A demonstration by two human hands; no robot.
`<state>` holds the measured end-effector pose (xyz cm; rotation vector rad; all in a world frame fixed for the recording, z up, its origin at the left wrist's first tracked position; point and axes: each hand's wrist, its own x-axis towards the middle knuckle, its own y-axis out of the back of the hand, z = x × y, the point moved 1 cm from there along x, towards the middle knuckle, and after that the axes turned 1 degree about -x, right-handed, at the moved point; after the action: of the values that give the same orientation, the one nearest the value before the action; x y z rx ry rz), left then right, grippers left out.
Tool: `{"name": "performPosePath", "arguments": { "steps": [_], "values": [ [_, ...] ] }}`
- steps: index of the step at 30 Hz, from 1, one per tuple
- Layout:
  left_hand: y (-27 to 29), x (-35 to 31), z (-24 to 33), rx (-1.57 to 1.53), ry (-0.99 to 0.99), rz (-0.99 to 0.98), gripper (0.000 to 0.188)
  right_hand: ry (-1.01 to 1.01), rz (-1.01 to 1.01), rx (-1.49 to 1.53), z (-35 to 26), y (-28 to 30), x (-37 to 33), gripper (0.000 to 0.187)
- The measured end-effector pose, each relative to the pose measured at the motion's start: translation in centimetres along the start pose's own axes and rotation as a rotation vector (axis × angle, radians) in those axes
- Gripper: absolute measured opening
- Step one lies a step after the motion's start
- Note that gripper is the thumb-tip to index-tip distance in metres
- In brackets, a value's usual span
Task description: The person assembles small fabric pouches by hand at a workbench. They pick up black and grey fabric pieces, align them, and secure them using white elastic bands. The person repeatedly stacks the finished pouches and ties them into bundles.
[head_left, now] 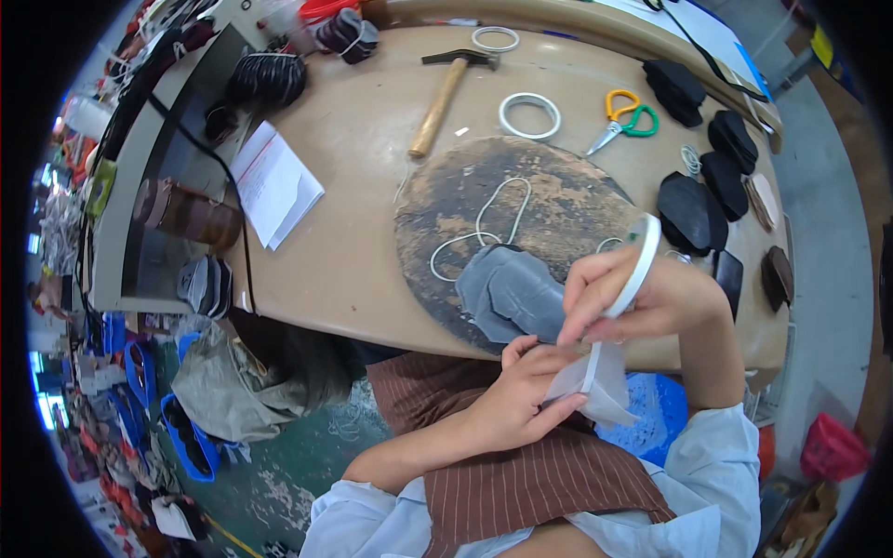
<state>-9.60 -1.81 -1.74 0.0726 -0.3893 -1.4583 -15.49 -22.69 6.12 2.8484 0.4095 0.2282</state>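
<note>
My left hand (521, 395) pinches a thin, whitish, translucent piece of material (609, 386) at the near edge of the table. My right hand (651, 298) is closed on a narrow roll of white tape (647, 244), just above and right of the left hand. A white strip runs from below the right hand down across the translucent piece. Right beside both hands, a stack of grey, leather-like pieces (512, 290) lies on a worn round board (567, 172). White elastic cord (480, 216) loops out from behind that stack.
Behind the board lie a hammer (439, 107), another tape roll (530, 115), a thin ring (495, 39) and scissors (623, 119). Several black bundles (693, 212) line the table's right side. Papers (276, 184) and a brown bottle (191, 214) are at the left.
</note>
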Motion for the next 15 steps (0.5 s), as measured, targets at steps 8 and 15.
{"name": "performPosePath", "arguments": {
  "steps": [8, 15],
  "values": [
    [0.4, 0.1, 0.2, 0.61, 0.128, 0.391, 0.027, -0.069, 0.402, -0.786, 4.0, -1.7, 3.6, 0.013],
    [-1.4, -0.6, -2.2, 0.826, 0.174, 0.309, 0.038, 0.205, 0.53, -1.085, 9.4, -5.3, 3.1, 0.015]
  ]
}}
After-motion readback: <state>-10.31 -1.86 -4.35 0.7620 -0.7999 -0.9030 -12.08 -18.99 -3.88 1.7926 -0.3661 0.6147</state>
